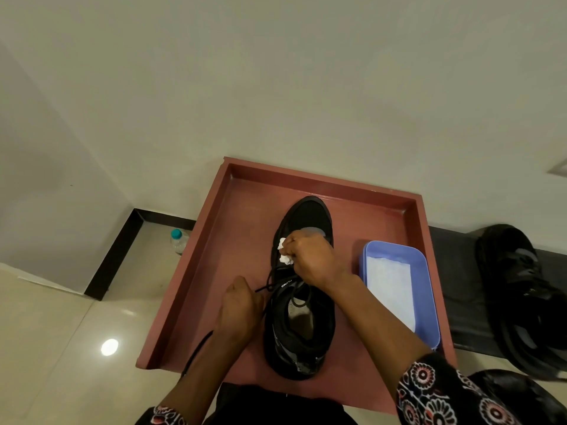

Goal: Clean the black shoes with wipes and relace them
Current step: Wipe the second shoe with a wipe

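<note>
Clutching a crumpled white wipe (284, 252), the right hand (310, 261) presses it against the laced front of a black shoe (302, 289), fingers curled tight round the wad. Lower and to the left, the left hand (241, 305) is closed in a fist on a black lace (196, 351), which runs from the shoe's eyelets across the hand and trails down toward the lower left of the frame. That shoe stands upright in the middle of a reddish-brown tray (214, 240), toe pointing to the top of the picture, its opening facing up. Just right of it on the tray sits a pale blue tub (429, 289) with a flat white sheet (391, 289) lying inside. At the right edge of the frame, off the tray, a second black shoe (521, 296) lies on a dark ledge. Far left, on the shiny floor by the wall, stands a small bottle (178, 240) with a teal cap. Patterned sleeves show at the bottom.
</note>
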